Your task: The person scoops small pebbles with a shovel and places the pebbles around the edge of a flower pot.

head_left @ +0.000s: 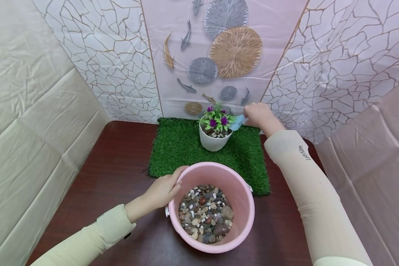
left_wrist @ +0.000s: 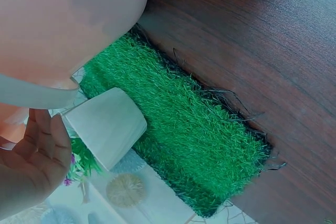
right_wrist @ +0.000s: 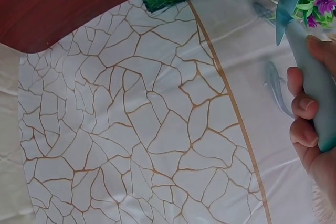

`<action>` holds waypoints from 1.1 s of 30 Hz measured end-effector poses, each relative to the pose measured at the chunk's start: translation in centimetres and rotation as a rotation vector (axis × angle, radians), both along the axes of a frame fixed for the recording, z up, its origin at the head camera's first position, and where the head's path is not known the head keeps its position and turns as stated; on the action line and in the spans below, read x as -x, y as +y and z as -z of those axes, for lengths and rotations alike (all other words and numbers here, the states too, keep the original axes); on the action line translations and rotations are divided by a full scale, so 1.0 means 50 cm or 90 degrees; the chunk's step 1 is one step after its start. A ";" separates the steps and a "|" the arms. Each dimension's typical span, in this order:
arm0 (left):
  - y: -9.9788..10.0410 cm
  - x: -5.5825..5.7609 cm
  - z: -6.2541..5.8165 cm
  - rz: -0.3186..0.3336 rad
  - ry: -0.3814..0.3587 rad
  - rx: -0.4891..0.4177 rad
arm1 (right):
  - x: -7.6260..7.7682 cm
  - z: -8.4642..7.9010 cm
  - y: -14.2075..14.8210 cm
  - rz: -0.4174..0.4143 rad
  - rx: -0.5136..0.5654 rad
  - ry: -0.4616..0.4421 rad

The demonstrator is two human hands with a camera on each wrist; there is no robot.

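Observation:
My left hand (head_left: pixel 162 189) grips the upper-left rim of a pink bucket (head_left: pixel 246 228), fingertips curled at its edge in the left wrist view. Mixed pebbles (head_left: pixel 204 216), small white ones and larger brown ones, cover the bucket's bottom. Beyond it stands a white flowerpot (head_left: pixel 214 144) with purple flowers (head_left: pixel 224 120), green leaves and stones inside. At the pot's right side, my right hand (head_left: pixel 261 116) holds a light-blue hand trowel (right_wrist: pixel 310 72) by its handle, fingers wrapped round it. The trowel's blade (head_left: pixel 238 122) points in at the pot's rim, among the leaves.
The flowerpot stands on a green artificial grass mat (head_left: pixel 173 147) laid on a dark wooden table (head_left: pixel 119 162). The bucket overlaps the mat's front edge in the head view. Patterned sheets (head_left: pixel 119 55) hang behind, and pale cloth (head_left: pixel 26 111) walls the sides.

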State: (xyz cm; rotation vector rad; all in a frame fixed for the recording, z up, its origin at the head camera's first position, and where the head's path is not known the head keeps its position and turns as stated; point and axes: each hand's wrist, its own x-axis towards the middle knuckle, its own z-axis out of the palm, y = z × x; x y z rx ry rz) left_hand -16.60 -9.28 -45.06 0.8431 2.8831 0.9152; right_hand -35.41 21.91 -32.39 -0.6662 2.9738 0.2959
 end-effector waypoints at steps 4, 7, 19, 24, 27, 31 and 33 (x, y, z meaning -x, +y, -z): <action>0.000 0.000 0.001 -0.003 0.000 -0.006 | 0.003 0.000 0.007 -0.003 -0.009 0.005; 0.000 0.000 0.001 -0.003 -0.001 -0.008 | -0.001 -0.005 0.015 -0.001 -0.010 -0.003; -0.001 -0.001 -0.001 -0.001 -0.006 -0.014 | -0.036 -0.018 0.041 -0.043 -0.006 0.007; -0.001 -0.003 0.001 0.001 -0.024 -0.018 | -0.066 -0.032 0.042 -0.081 -0.002 0.020; -0.001 -0.005 0.003 0.001 -0.037 -0.020 | -0.088 -0.038 0.042 -0.117 0.024 0.038; -0.001 -0.005 0.003 0.001 -0.033 -0.019 | -0.118 -0.049 0.044 -0.162 0.056 0.079; -0.001 -0.004 0.001 0.002 -0.028 -0.021 | -0.131 -0.056 0.044 -0.173 0.060 0.095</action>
